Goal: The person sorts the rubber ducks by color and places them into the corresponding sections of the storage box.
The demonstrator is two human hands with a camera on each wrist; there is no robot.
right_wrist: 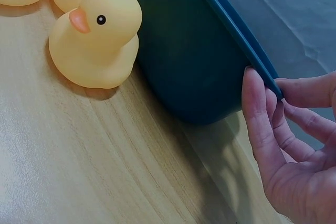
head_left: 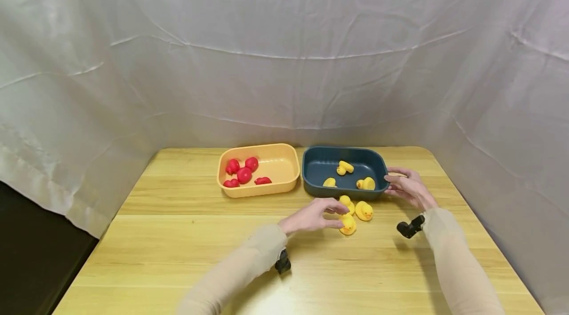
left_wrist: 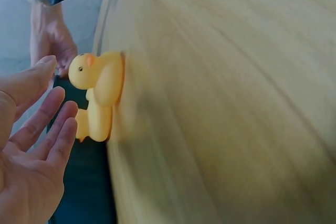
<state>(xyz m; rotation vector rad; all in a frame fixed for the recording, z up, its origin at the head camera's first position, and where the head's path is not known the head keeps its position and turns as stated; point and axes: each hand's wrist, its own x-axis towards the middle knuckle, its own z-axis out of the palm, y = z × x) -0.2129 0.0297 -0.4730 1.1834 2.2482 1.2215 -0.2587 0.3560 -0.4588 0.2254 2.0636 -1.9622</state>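
Note:
My left hand (head_left: 314, 215) reaches in from the left, thumb and fingers apart, beside a yellow rubber duck (head_left: 347, 226). In the left wrist view that duck (left_wrist: 100, 77) lies just past the fingertips; nothing is between the fingers (left_wrist: 62, 140). Two more yellow ducks, one of them the right-hand duck (head_left: 364, 211), sit close by against the front of the dark blue bin (head_left: 306, 190). My right hand (head_left: 411, 189) pinches that bin's right rim between thumb and fingers, as the right wrist view shows at the rim (right_wrist: 247, 45). Several ducks lie inside the bin.
Left of the blue bin stands a yellow-orange bin (head_left: 284, 187) holding several red toys (head_left: 244, 175). Both bins are at the back of the wooden table (head_left: 178, 246). A pale curtain (head_left: 284, 83) hangs behind and at the sides.

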